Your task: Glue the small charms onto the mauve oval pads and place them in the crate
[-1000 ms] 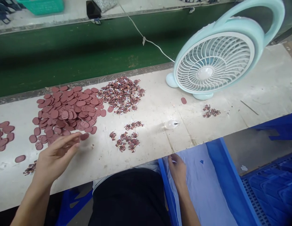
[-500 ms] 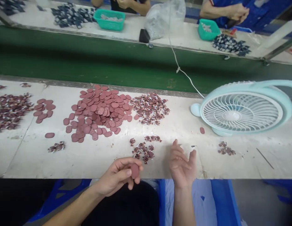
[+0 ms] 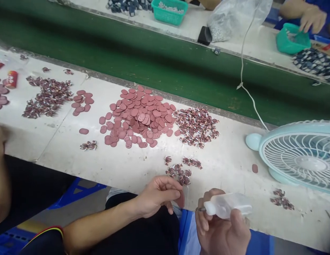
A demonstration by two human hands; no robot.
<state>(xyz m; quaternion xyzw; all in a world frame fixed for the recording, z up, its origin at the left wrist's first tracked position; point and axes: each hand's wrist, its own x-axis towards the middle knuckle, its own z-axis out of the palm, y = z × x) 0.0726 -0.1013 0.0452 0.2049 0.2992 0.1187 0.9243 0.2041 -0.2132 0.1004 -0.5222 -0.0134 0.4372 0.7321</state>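
My left hand (image 3: 161, 196) pinches a dark red oval disc (image 3: 180, 199) at the table's front edge. To its right, my right hand (image 3: 223, 226) holds a clear plastic bottle (image 3: 230, 205) on its side, its white cap and dark thin tip pointing left toward the disc. Tip and disc are apart. Just beyond my left hand lies a small cluster of brown-red pieces (image 3: 180, 173). Farther back, a large pile of red oval discs (image 3: 138, 118) sits beside a heap of small brown-red pieces (image 3: 198, 126).
A light blue fan (image 3: 308, 156) stands at the right. Another heap of small pieces (image 3: 49, 95) lies at the left, near a person's arm (image 3: 0, 173). Across the green divider (image 3: 154, 74), a person's hand (image 3: 312, 19) reaches into a green basket (image 3: 292, 44).
My right hand, empty before, now holds the bottle. My left hand still holds the disc. The view has turned and shifted left, bringing a person's arm into view at the left.
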